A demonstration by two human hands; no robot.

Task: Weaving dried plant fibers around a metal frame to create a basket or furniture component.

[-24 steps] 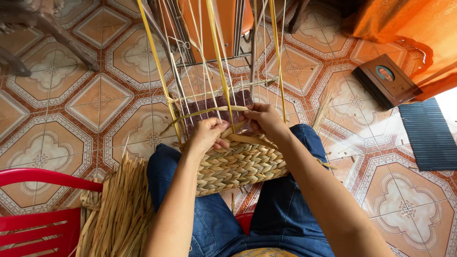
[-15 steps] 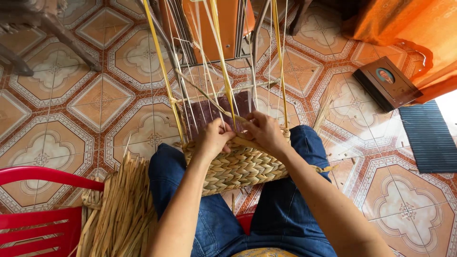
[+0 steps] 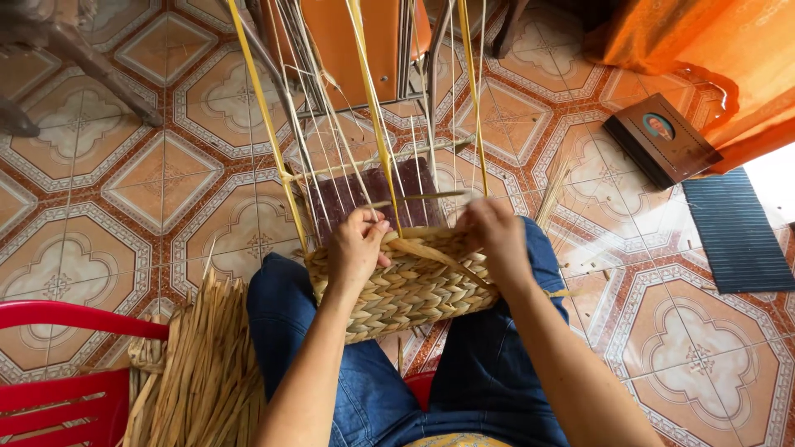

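A half-woven straw basket [image 3: 406, 290] rests on my lap between my knees, with thin upright stakes [image 3: 373, 124] rising from its rim. My left hand [image 3: 356, 248] grips the basket's near left rim, fingers curled over the top braid. At the right rim my right hand [image 3: 495, 236] pinches a flat straw strand [image 3: 431, 255] that runs across the basket's top toward my left hand. A thin horizontal stick [image 3: 414, 197] crosses the stakes just above my hands.
A bundle of loose dried straw [image 3: 203, 364] lies at my left thigh beside a red plastic chair [image 3: 58, 372]. An orange chair [image 3: 356, 41] stands ahead on the patterned tile floor. A dark framed picture [image 3: 662, 136], an orange cloth [image 3: 712, 50] and a dark mat [image 3: 733, 232] lie right.
My hands have drawn apart: the right has slid to the right rim with the strand while the left has settled on the left rim. The view has shifted slightly.
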